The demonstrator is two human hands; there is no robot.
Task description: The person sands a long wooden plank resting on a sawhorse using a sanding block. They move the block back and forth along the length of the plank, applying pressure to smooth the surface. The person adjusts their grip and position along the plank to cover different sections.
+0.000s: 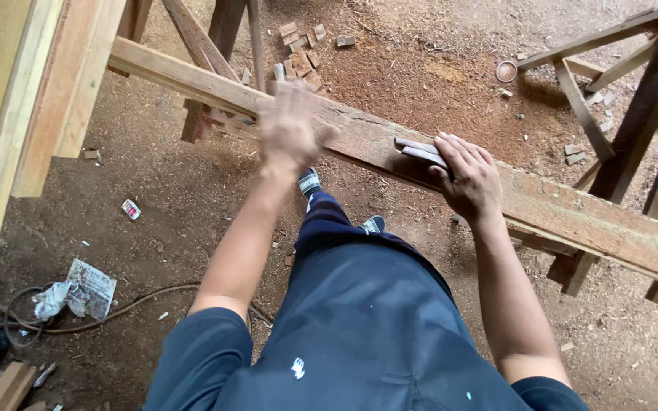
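Right grip: my right hand (467, 176) lies palm down on the plank (573, 217), fingers curled over two pale flat pieces (420, 151) that lie side by side; I press them against the wood, their ends sticking out past my fingertips.
Left grip: my left hand (289, 125) is blurred, fingers spread wide, nothing in it; it is over the plank, and I cannot tell whether it touches the wood.
Plank: long, rough, reddish-brown, running from upper left to lower right across the view, resting on wooden trestles (653, 84).
Pieces: on the plank's top face, about midway along it, under my right fingers.
Body: I stand just beside the plank's near edge in dark blue clothes; my shoes (310, 183) show below it on the ground.
Ground: bare earth covered in reddish sawdust (413, 72).
Offcuts: a heap of small wood blocks (302, 47) beyond the plank, near my left hand.
Left side: pale boards (39, 99) stand upright at the edge.
Litter: crumpled paper (78, 293) and a dark hose (131, 304) lie at lower left, well apart from the plank.
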